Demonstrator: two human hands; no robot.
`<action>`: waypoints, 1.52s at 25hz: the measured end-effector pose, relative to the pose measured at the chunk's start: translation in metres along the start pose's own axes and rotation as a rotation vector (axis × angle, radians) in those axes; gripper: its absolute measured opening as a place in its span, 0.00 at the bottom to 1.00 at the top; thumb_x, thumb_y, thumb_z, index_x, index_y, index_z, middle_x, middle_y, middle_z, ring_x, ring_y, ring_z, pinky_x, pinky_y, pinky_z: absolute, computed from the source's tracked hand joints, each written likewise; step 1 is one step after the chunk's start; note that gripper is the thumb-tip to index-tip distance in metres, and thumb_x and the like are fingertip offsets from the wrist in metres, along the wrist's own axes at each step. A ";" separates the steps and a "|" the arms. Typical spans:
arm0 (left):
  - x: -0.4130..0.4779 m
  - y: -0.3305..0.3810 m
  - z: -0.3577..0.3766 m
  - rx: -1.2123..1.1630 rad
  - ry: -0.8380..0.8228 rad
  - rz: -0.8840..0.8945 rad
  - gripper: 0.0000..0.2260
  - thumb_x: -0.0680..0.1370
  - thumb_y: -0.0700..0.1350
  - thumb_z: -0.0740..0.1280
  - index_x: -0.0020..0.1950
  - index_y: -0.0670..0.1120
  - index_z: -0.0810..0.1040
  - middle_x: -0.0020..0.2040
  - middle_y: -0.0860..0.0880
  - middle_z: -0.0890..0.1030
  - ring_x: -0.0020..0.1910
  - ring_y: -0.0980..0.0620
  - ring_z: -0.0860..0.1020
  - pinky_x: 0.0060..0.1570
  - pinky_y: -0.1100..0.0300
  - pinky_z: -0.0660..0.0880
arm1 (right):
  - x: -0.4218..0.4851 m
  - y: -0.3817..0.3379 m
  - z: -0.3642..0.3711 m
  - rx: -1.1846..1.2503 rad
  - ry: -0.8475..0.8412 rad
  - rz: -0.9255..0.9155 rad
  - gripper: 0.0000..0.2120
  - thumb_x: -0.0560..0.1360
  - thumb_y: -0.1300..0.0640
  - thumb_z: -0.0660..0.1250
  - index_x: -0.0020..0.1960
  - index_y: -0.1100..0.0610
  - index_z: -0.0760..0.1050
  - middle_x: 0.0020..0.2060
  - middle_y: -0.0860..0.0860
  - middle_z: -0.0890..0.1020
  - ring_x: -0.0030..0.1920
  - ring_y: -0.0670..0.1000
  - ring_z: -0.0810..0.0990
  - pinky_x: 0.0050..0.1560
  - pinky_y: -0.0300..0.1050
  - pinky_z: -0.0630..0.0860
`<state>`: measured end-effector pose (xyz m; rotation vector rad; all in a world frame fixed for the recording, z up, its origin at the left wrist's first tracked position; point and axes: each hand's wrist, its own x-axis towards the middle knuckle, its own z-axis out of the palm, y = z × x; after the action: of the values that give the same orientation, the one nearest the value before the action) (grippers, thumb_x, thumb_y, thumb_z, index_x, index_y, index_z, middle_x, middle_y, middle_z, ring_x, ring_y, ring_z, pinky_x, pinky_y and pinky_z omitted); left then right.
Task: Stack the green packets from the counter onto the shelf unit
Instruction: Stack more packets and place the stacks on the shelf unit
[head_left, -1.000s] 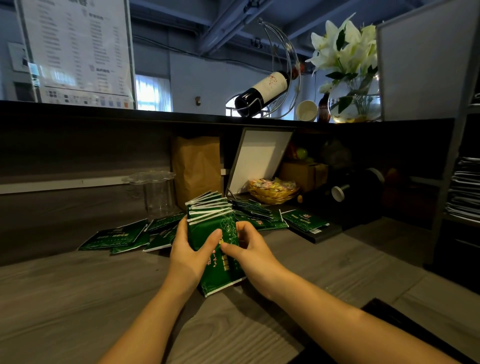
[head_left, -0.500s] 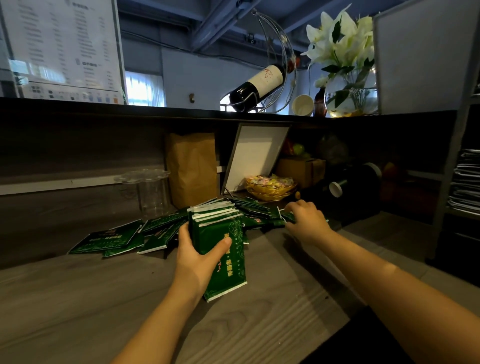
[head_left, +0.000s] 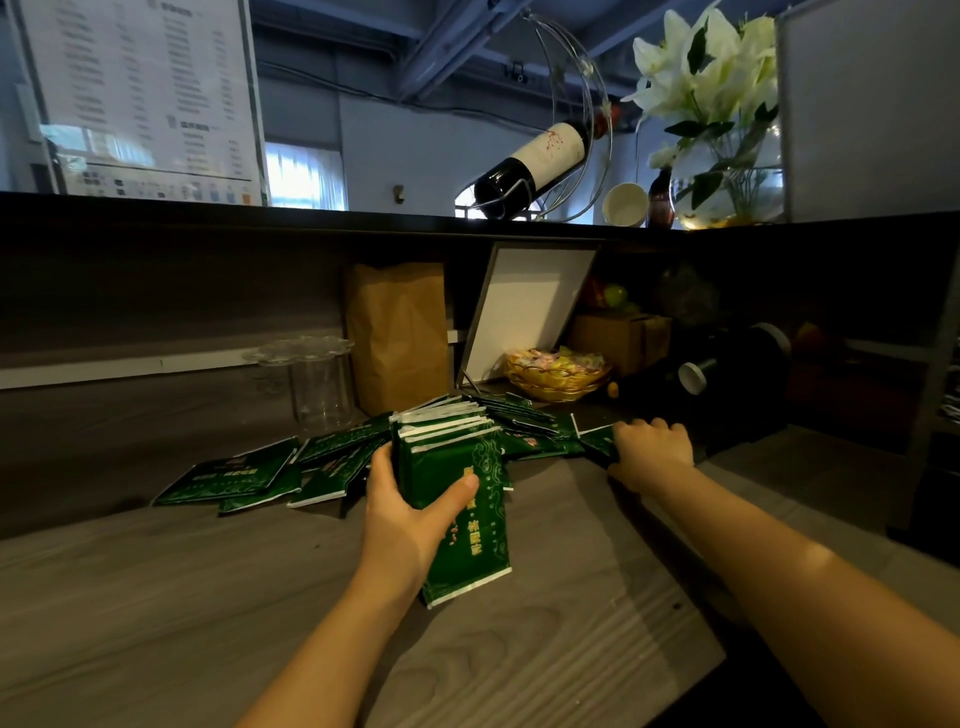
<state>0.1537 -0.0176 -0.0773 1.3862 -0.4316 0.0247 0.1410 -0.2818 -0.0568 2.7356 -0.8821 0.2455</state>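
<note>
My left hand grips a thick bundle of green packets standing on edge on the grey wooden counter, thumb across the front packet. My right hand reaches to the right and its curled fingers hold a loose green packet lying on the counter. More green packets lie scattered flat to the left of the bundle, and others lie behind it. The shelf unit shows only as a dark frame at the far right edge.
Against the back wall stand a clear plastic jar, a brown paper bag, a leaning white board, a basket of sweets and a black machine. A wine bottle and flower vase sit on the upper ledge.
My right hand let go of the bundle and moved right to a loose packet on the counter, closing on it. My left hand keeps holding the bundle.
</note>
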 end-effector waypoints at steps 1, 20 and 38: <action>0.000 0.001 0.000 0.022 0.005 0.007 0.26 0.63 0.51 0.79 0.55 0.61 0.70 0.59 0.45 0.77 0.55 0.48 0.79 0.53 0.48 0.78 | -0.003 0.000 -0.002 -0.024 0.018 0.000 0.20 0.77 0.50 0.64 0.66 0.54 0.69 0.61 0.54 0.75 0.64 0.57 0.71 0.59 0.50 0.68; -0.005 0.012 -0.003 0.148 -0.018 0.015 0.35 0.69 0.42 0.74 0.72 0.46 0.60 0.63 0.45 0.74 0.59 0.48 0.74 0.62 0.44 0.72 | -0.115 -0.032 -0.045 1.761 -0.267 -0.387 0.09 0.78 0.69 0.58 0.50 0.58 0.73 0.42 0.53 0.81 0.44 0.47 0.82 0.45 0.38 0.78; -0.006 0.006 -0.006 0.241 -0.051 0.014 0.45 0.54 0.62 0.74 0.69 0.56 0.63 0.65 0.50 0.73 0.63 0.49 0.74 0.62 0.44 0.73 | -0.116 -0.068 -0.044 1.596 -0.324 -0.315 0.21 0.74 0.68 0.64 0.64 0.53 0.68 0.54 0.53 0.77 0.48 0.47 0.78 0.46 0.39 0.78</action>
<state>0.1482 -0.0093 -0.0738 1.6234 -0.4927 0.0539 0.0844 -0.1517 -0.0555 4.4061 -0.1799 0.6709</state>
